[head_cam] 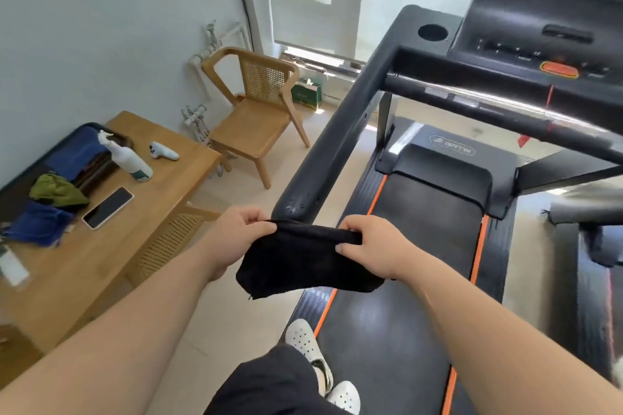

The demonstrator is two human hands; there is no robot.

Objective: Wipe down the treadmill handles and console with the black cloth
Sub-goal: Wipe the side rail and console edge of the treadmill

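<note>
While both hands pinch it, black cloth (308, 259) sags.

Bright daylight, soft shadows, wide-angle warp.

Light pours in from the covered window (317, 0) ahead — it bleaches the blind and lays a white streak of glare along the treadmill's front crossbar (488, 101). Straight lines bow toward the frame edges. Motion blur smears the far left of the counter (101, 266) and the right margin — the centre stays fairly sharp.
</note>
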